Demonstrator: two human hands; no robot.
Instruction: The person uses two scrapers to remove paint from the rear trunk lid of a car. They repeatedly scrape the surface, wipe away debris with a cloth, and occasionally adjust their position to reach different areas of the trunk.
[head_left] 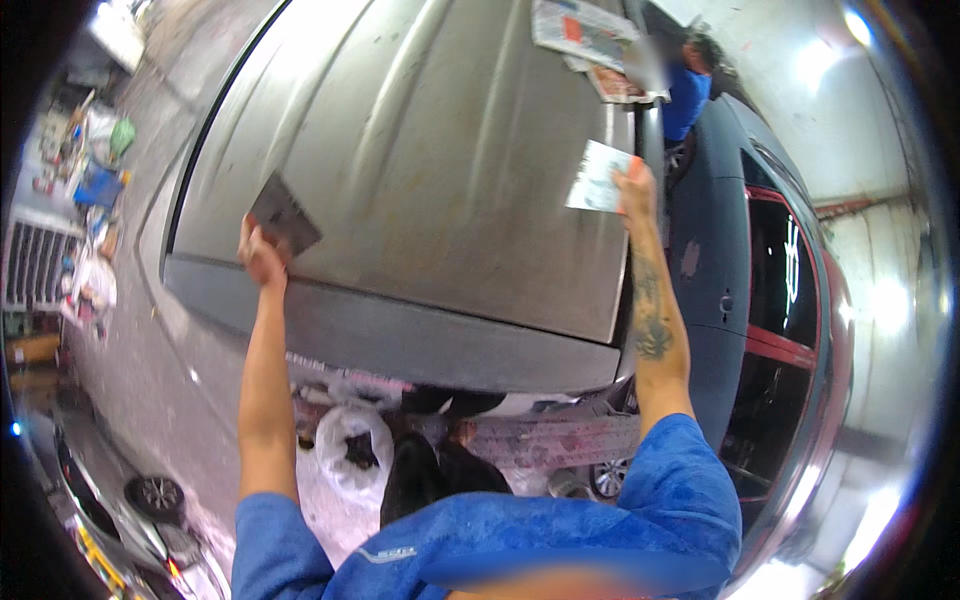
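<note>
A dark grey square sheet (pixel 285 216) that looks like sandpaper is pinched at its near-left edge by my left hand (pixel 262 250). Between the fingers of my right hand (pixel 637 188) is a pale sheet (pixel 598 177) with dark printing on it. Both sheets are held over a large ribbed grey vehicle roof (pixel 430 190). My left hand is at the roof's left part, my right near its right edge. Whether either sheet touches the roof I cannot tell.
Newspapers (pixel 590 35) lie on the roof's far right, near a person in blue (pixel 685 95). A grey and red car (pixel 712 260) stands close on the right. Below the roof's near edge is a white bag-lined bin (pixel 350 480). Another car (pixel 110 490) is parked lower left.
</note>
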